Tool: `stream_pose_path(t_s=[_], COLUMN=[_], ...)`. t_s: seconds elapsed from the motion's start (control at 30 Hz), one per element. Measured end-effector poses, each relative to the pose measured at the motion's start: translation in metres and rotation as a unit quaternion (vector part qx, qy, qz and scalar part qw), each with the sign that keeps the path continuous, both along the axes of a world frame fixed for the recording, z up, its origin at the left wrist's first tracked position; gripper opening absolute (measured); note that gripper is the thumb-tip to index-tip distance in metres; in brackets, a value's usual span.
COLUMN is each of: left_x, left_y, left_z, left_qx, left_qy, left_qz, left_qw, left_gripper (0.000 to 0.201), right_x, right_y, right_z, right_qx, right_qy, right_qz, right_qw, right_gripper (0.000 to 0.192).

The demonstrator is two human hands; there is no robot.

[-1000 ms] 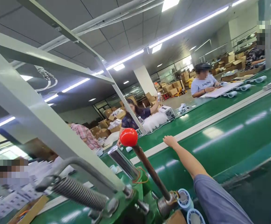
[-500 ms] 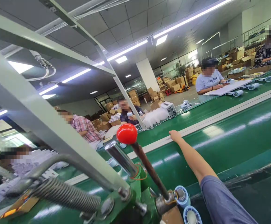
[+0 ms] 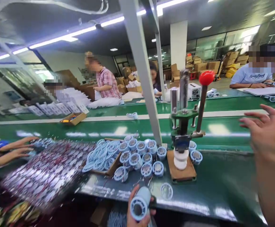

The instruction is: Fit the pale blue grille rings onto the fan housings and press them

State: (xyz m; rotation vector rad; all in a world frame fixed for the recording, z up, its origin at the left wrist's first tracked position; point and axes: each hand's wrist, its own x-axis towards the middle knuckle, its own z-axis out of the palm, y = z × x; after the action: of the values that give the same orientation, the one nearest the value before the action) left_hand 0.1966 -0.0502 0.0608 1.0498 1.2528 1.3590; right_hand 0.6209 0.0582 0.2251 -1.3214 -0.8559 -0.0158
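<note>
Apparently a holding step: left hand point(image 3: 130, 214) clasped on a blue housing point(image 3: 142, 200), loose ring point(image 3: 172, 191) beyond it to the right; right hand point(image 3: 267, 130) raised, fingers apart and empty. The next move likely calls for a steady left grip.

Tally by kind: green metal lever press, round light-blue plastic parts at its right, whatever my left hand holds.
Green metal lever press: 1
Round light-blue parts at its right: 2
Light-blue plastic cylinder in left hand: 1
Total: 4
</note>
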Motion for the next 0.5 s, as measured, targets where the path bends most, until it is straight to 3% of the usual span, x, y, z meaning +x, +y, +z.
stream_pose_path(t_s=[0.03, 0.07, 0.13, 0.17, 0.23, 0.3, 0.4, 0.5], left_x=[0.0, 0.001, 0.006, 0.01, 0.015, 0.016, 0.005, -0.014], left_y=[-0.004, -0.007, -0.013, -0.016, -0.023, -0.029, -0.036, -0.043], left_z=[-0.002, -0.002, 0.001, 0.004, 0.012, 0.018, 0.022, 0.024], left_qx=[0.001, 0.006, 0.023, 0.029, 0.033, 0.031, 0.017, 0.013], left_qy=[-0.026, -0.056, -0.101, -0.118, -0.136, -0.145, -0.12, -0.049], left_qz=[-0.018, -0.042, -0.08, -0.096, -0.123, -0.159, -0.208, -0.226], left_qw=[1.0, 0.998, 0.991, 0.988, 0.982, 0.976, 0.971, 0.973], left_gripper=[0.083, 0.093, 0.098, 0.097, 0.094, 0.093, 0.095, 0.093], right_x=[-0.031, -0.067, -0.142, -0.179, -0.239, -0.275, -0.291, -0.289], right_y=[-0.032, -0.062, -0.114, -0.134, -0.16, -0.169, -0.17, -0.173], right_z=[-0.016, -0.034, -0.075, -0.095, -0.126, -0.142, -0.145, -0.145], right_qx=[0.0, -0.024, -0.138, -0.192, -0.257, -0.255, -0.243, -0.269], right_qy=[-0.004, 0.003, 0.047, 0.085, 0.171, 0.229, 0.223, 0.105], right_qz=[0.046, 0.151, 0.372, 0.46, 0.55, 0.587, 0.585, 0.527], right_qw=[0.999, 0.988, 0.916, 0.863, 0.776, 0.733, 0.741, 0.799], right_gripper=[0.06, 0.052, 0.054, 0.069, 0.106, 0.13, 0.137, 0.117])
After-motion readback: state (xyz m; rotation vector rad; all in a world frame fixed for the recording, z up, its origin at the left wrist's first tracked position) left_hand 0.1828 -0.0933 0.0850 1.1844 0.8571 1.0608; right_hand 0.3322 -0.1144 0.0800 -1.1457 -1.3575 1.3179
